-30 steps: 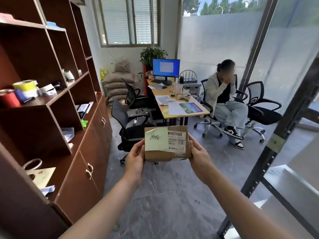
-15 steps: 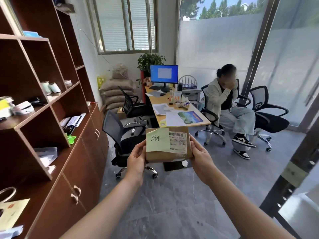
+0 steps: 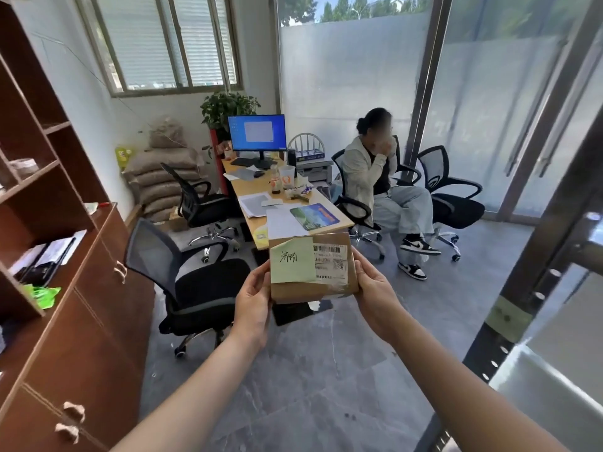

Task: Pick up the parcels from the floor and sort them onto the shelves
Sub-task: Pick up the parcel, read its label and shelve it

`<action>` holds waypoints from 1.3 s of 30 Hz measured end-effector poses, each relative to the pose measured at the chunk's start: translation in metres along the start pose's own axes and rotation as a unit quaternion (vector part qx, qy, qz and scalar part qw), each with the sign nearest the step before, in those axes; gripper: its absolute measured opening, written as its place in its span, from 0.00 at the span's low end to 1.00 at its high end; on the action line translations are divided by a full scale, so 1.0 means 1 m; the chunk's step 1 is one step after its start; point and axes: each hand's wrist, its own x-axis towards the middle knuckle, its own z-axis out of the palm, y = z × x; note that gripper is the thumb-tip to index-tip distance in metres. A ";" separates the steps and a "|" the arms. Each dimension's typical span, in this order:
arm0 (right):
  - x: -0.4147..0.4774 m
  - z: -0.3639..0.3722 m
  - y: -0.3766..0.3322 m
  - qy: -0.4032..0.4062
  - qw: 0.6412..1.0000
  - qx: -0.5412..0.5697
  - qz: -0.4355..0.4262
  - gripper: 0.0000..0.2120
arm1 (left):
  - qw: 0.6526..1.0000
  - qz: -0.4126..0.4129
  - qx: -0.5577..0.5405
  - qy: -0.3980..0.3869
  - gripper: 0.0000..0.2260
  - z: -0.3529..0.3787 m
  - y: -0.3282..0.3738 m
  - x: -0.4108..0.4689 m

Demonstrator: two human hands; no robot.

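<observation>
Brown parcel bears green note, white barcode label

You have two grips in view, the left grip and the right grip, and one parcel with one green note and one printed label. You can count four black office chairs, one white spindle-back chair, one counter, one monitor, one bottle, one potted plant and one seated person; the stacked sacks blur together too much to count
</observation>
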 end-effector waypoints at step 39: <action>-0.084 -0.092 0.009 0.436 0.897 -0.020 -0.076 0.15 | 0.887 -0.201 0.014 -0.415 0.10 0.148 -0.128 0.062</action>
